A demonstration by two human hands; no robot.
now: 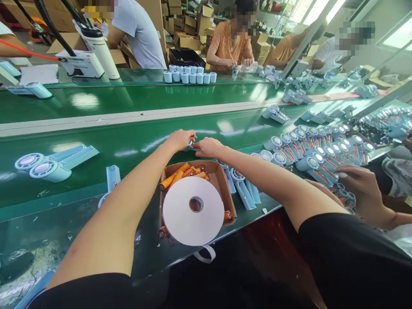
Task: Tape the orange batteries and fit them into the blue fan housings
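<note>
Over the green belt, my left hand (pixel 180 140) is closed with its fingertips on a small light-blue plastic part (pixel 190 146), most of it hidden by the fingers. My right hand (pixel 208 147) meets it from the other side, fingers bent and touching the same part. Just below the hands stands a cardboard box (pixel 230 199) with orange battery cells (pixel 178 174) that have thin wires. A big white roll of tape (pixel 193 227) lies on top of the box, its loose end (pixel 206 254) hanging over the bench edge.
Light-blue fan housings (pixel 53 169) lie on the belt at left, and another (pixel 113 177) sits beside my left forearm. More housings (pixel 246 193) stand right of the box. Rows of wired housings (pixel 299 143) fill the right side, near a co-worker's hand (pixel 362 186). People work across the belt.
</note>
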